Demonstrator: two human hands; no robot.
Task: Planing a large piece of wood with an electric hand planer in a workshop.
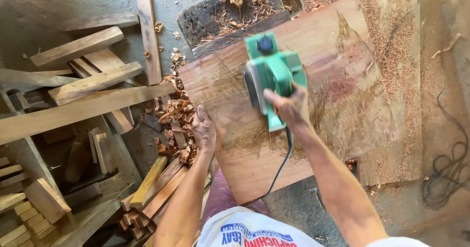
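Note:
A wide reddish-brown wooden board (342, 66) lies tilted in front of me, strewn with fine shavings. On it rests a green electric planer (271, 70) with a dark knob at its far end. My right hand (290, 106) is closed around the planer's handle, and its black cord (281, 166) runs down toward my body. My left hand (203, 128) lies flat on the board's left edge, fingers apart, holding nothing.
Planks and offcuts (83, 88) are piled on the floor at left, with wood chips (174, 117) beside the board. A dark block (215, 19) covered in shavings sits behind the board. Sawdust covers the bench at right, and a coiled black cable (448, 173) lies on the floor.

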